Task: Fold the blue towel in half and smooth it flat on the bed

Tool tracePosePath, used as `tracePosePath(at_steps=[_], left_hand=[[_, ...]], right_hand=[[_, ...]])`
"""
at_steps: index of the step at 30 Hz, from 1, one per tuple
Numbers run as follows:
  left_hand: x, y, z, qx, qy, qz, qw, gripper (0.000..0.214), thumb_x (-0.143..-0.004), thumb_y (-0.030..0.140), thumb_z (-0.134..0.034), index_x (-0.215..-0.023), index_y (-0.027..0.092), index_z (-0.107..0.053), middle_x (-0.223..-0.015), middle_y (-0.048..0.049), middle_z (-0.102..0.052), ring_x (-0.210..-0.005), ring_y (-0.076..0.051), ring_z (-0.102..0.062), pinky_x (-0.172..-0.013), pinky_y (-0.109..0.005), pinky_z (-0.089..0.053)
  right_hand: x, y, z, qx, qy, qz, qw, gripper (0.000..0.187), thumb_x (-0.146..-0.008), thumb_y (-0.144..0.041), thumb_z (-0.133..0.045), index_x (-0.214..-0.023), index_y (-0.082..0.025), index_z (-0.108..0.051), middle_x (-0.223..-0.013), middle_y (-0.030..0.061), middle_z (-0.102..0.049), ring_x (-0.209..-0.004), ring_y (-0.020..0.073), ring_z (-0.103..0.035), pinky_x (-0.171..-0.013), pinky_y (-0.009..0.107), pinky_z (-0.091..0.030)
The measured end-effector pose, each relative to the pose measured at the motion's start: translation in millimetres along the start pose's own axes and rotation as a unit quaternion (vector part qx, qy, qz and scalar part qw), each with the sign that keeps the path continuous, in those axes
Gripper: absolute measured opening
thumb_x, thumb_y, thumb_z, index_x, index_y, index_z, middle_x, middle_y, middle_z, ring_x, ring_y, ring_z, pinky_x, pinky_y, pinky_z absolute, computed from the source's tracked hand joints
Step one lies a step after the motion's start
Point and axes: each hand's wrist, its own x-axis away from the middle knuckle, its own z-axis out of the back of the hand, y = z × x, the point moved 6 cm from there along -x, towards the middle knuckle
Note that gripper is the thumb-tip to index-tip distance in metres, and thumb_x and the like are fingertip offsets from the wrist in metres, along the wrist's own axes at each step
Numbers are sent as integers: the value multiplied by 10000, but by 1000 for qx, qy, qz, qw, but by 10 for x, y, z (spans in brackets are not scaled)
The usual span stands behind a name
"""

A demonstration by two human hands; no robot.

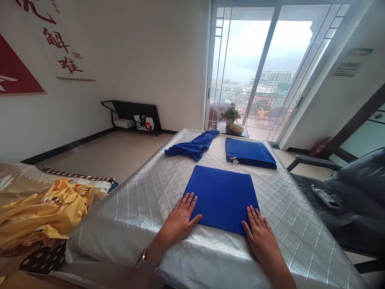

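A flat, squarely folded blue cloth (223,196) lies in front of me on a silver quilted table cover (144,196). My left hand (180,218) rests open at its left edge, fingertips on the fabric and thumb at the near corner. On the opposite side, my right hand (261,228) is also open, its fingers over the near right corner. Farther back sits a neat stack of folded blue cloths (249,152) with a white tag at its front. Left of that stack lies a crumpled blue cloth (194,146).
Yellow clothes (54,212) are heaped at the left. A dark armchair (345,196) holding a white device (326,196) stands close on the right. Beyond the table's far end, a potted plant (231,114) stands before a sliding glass door (240,56). A black rack (135,114) leans by the wall.
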Motion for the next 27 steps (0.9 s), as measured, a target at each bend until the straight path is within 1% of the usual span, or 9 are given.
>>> tracePosePath(at_steps=[5,10,15,17,18,20,22,25,27], left_hand=[[6,-12,-32,2,15,-7,1000,747,-1006,661,-287,-1600,222,-177,-1655,-72,-186,-1517,-283,-197,-1229,-490,-213],[2,-15,-28,-2,14,-8,1000,750,-1005,661,-296,-1598,214,-192,-1655,-76,-184,-1518,-282,-193,-1232,-486,-209],[11,-48,0,-9,1,-8,1000,759,-1001,667,-302,-1596,205,-210,-1651,-87,-197,-1516,-282,-200,-1229,-486,-220],[-5,-15,40,-19,20,3,1000,765,-997,672,-307,-1597,207,-212,-1645,-98,-214,-1513,-297,-206,-1225,-511,-220],[-24,36,72,-25,36,9,999,764,-998,668,-308,-1599,208,-209,-1643,-103,-221,-1512,-305,-206,-1224,-524,-217],[-82,249,141,-30,61,6,998,751,-1007,648,-307,-1603,206,-194,-1642,-108,-225,-1512,-312,-202,-1224,-531,-213],[-164,619,188,-19,61,-42,997,734,-1019,619,-303,-1608,201,-170,-1641,-107,-220,-1512,-301,-204,-1224,-509,-226],[-266,1292,192,22,18,-179,983,703,-1037,580,-289,-1612,214,-117,-1647,-72,-185,-1517,-254,-187,-1228,-446,-233],[-308,1626,158,51,-13,-258,965,696,-1041,579,-278,-1613,227,-92,-1648,-40,-166,-1523,-218,-156,-1242,-408,-195]], right_hand=[[62,37,-44,-3,3,-13,1000,681,-1013,-489,-209,-1573,-112,-302,-1640,73,-237,-1528,222,-138,-1246,458,-145],[76,42,-75,-14,-5,-18,1000,673,-1024,-457,-144,-1571,-94,-294,-1646,79,-215,-1527,200,-135,-1243,447,-163],[75,21,-53,-15,-10,-23,1000,671,-1020,-460,-175,-1577,-102,-280,-1647,75,-207,-1529,203,-122,-1245,455,-147],[78,5,-42,-19,-13,-24,999,675,-1019,-469,-184,-1579,-104,-275,-1649,71,-196,-1530,203,-114,-1247,450,-138],[79,-2,-36,-21,-13,-25,999,673,-1019,-469,-190,-1579,-106,-274,-1650,67,-191,-1530,202,-112,-1248,446,-134],[83,-13,-23,-23,-11,-28,999,668,-1018,-465,-203,-1580,-111,-271,-1651,60,-184,-1530,200,-113,-1249,442,-124],[86,-16,-14,-25,-8,-31,999,665,-1020,-461,-206,-1582,-110,-261,-1651,59,-184,-1530,197,-121,-1249,437,-120],[87,-12,-9,-24,-10,-26,999,660,-1021,-455,-208,-1582,-111,-262,-1648,61,-192,-1529,198,-134,-1247,433,-122],[86,-18,-12,-19,-21,-13,1000,638,-1022,-421,-215,-1576,-115,-286,-1647,58,-191,-1529,203,-130,-1245,433,-129]])
